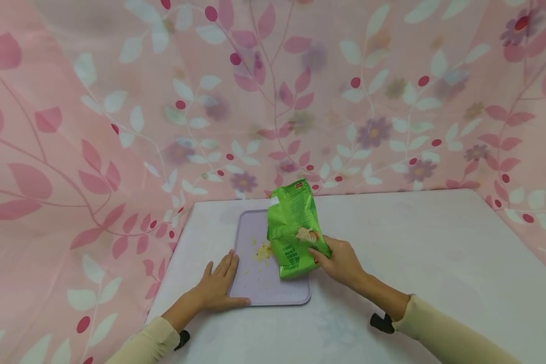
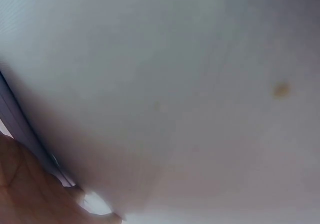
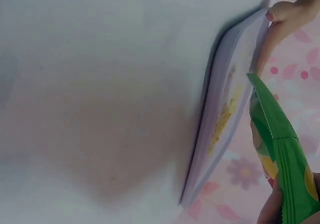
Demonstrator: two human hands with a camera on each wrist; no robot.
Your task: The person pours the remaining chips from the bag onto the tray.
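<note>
My right hand [image 1: 343, 260] pinches the right edge of a green snack bag [image 1: 291, 227], thumb on the near face. The bag is held tilted over the right half of a pale purple tray [image 1: 277, 293], hiding that part of it. Yellow crumbs [image 1: 263, 252] lie in a small heap on the tray, partly behind the bag. My left hand [image 1: 218, 283] rests at the tray's left edge, fingers straight and thumb along the near left corner. In the right wrist view, the bag [image 3: 282, 149] hangs beside the tray [image 3: 200, 149] with its crumbs [image 3: 225, 119].
A white cloth-covered table [image 1: 414, 253] lies under the tray and extends to the right. Behind and to the left hangs a pink curtain [image 1: 273, 101] with leaves and flowers, meeting the table's back edge. Dark straps [image 1: 382, 323] sit at both wrists.
</note>
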